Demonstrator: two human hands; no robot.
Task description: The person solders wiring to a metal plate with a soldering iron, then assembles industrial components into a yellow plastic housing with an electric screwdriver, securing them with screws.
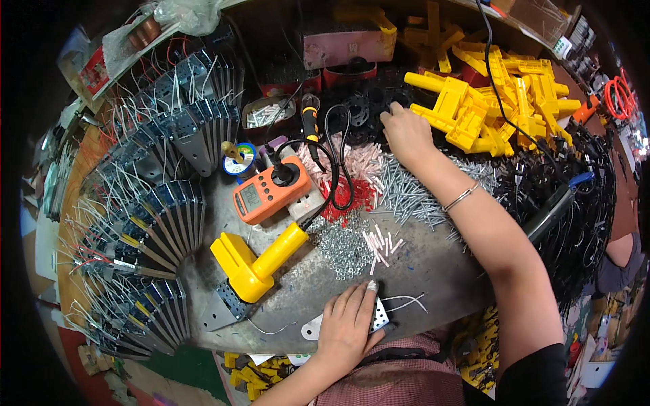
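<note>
My left hand [349,321] lies closed over a flat metal plate [311,329] at the table's front edge. The plate's rounded end with a hole shows on one side, a perforated blue-grey part on the other, with thin white wires trailing off to the right. A finger of that hand wears a white wrap. My right arm stretches far across the table; the right hand [406,135] is at a pile of black plastic parts [362,105], fingers bent together, and what they hold is hidden. To the left lies a yellow plastic housing with a handle [254,267], fixed to a perforated metal plate.
Rows of wired metal plates [156,230] fan along the left. An orange meter [271,189] with a plugged-in black cable stands mid-table. Loose screws [413,193], nuts [342,250] and pink sleeves [381,247] lie beside yellow housings [467,115] and black cords [575,203].
</note>
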